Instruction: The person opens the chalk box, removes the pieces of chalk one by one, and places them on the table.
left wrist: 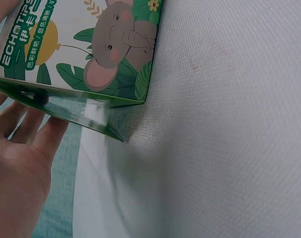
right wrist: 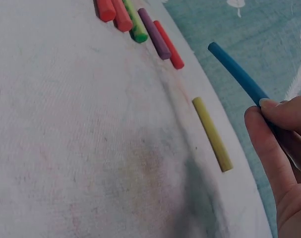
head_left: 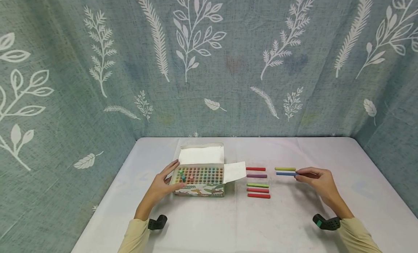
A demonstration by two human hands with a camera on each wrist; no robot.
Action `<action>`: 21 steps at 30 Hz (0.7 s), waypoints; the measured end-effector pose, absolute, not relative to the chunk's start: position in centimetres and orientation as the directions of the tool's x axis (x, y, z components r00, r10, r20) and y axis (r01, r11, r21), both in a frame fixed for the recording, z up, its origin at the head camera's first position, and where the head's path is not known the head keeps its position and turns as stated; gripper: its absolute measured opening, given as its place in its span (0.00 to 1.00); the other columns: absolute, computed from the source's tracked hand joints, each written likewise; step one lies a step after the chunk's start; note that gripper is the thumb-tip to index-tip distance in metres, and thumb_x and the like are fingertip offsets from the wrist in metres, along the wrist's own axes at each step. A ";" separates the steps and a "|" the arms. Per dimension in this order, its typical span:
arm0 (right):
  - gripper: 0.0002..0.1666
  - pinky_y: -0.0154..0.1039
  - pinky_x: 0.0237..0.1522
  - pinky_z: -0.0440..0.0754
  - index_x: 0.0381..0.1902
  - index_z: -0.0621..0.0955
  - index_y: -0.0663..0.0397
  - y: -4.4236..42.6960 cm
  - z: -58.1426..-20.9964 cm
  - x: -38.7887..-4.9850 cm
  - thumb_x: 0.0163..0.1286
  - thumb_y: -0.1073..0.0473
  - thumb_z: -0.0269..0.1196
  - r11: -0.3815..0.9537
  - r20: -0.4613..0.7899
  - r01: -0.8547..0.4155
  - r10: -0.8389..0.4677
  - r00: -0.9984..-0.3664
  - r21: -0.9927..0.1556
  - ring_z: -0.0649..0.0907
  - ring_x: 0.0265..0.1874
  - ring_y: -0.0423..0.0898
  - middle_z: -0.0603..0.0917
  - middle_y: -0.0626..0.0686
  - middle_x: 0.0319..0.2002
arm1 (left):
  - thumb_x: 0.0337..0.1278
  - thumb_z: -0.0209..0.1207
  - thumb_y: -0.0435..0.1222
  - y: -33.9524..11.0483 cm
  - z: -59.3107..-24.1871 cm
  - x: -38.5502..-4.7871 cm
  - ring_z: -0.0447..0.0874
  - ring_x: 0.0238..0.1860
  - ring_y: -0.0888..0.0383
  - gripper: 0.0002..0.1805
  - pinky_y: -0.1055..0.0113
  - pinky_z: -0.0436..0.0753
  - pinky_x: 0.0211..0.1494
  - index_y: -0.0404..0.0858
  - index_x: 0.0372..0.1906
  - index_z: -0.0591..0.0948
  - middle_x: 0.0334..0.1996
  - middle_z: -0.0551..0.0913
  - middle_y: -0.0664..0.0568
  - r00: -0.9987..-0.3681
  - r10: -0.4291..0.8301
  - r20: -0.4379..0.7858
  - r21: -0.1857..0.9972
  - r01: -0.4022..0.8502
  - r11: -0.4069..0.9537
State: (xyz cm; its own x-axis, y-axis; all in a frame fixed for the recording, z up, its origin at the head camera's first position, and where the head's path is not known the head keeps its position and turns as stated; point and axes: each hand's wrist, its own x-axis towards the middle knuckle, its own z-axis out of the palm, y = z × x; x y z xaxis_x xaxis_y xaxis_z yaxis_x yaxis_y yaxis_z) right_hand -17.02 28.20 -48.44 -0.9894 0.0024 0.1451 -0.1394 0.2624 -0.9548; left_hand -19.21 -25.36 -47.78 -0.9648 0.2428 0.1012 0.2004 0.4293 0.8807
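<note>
My right hand (head_left: 318, 180) pinches one end of a blue chalk stick (right wrist: 237, 71) between thumb and fingers. The blue stick is raised off the table in the right wrist view, beside a yellow chalk stick (right wrist: 212, 135) lying on the cloth. On the left, my left hand (head_left: 162, 181) grips the left end of an open chalk box (head_left: 199, 191), thumb at the front and fingers at the far side. Coloured chalk ends fill the box in rows, and a green chalk stick (head_left: 182, 175) sticks up above them. An elephant picture (left wrist: 115, 39) shows on the box's side.
Between box and right hand lies a column of chalk: a red stick (head_left: 255, 169), a purple stick (head_left: 256, 176), a green stick (head_left: 257, 185) and two more reds. The box's side flap (head_left: 234, 172) reaches toward them. A patterned curtain (head_left: 241, 111) stands behind the table.
</note>
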 end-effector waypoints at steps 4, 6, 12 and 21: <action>0.19 0.34 0.38 0.85 0.45 0.83 0.70 28.5 -48.9 -17.1 0.60 0.60 0.69 0.316 0.133 -0.118 0.028 -0.991 -0.941 0.86 0.35 0.42 0.85 0.55 0.39 | 0.46 0.71 0.44 -25.2 -47.6 -19.1 0.45 0.73 0.51 0.47 0.46 0.59 0.70 0.48 0.72 0.61 0.73 0.52 0.60 -0.966 0.240 0.098 0.881 0.196 0.430; 0.19 0.31 0.38 0.84 0.44 0.84 0.67 28.6 -49.1 -17.1 0.59 0.58 0.69 0.366 0.122 -0.096 0.049 -0.991 -0.926 0.85 0.35 0.39 0.85 0.57 0.40 | 0.47 0.71 0.44 -25.2 -47.6 -19.1 0.45 0.73 0.51 0.47 0.46 0.59 0.70 0.48 0.72 0.61 0.73 0.52 0.60 -0.966 0.241 0.097 0.881 0.196 0.430; 0.18 0.25 0.36 0.81 0.42 0.85 0.63 28.9 -49.7 -17.4 0.58 0.56 0.70 0.481 0.099 -0.045 0.088 -0.991 -0.876 0.82 0.36 0.31 0.84 0.60 0.43 | 0.47 0.71 0.44 -25.2 -47.6 -19.1 0.45 0.73 0.49 0.47 0.45 0.59 0.70 0.47 0.73 0.60 0.74 0.51 0.55 -0.963 0.248 0.102 0.879 0.204 0.431; 0.13 0.29 0.28 0.80 0.40 0.86 0.63 29.2 -49.7 -18.2 0.57 0.63 0.69 0.598 0.114 -0.052 0.067 -0.991 -0.800 0.81 0.33 0.37 0.85 0.59 0.38 | 0.47 0.71 0.42 -25.2 -47.2 -19.0 0.45 0.73 0.48 0.47 0.44 0.59 0.69 0.45 0.73 0.60 0.74 0.51 0.51 -0.963 0.249 0.101 0.883 0.202 0.424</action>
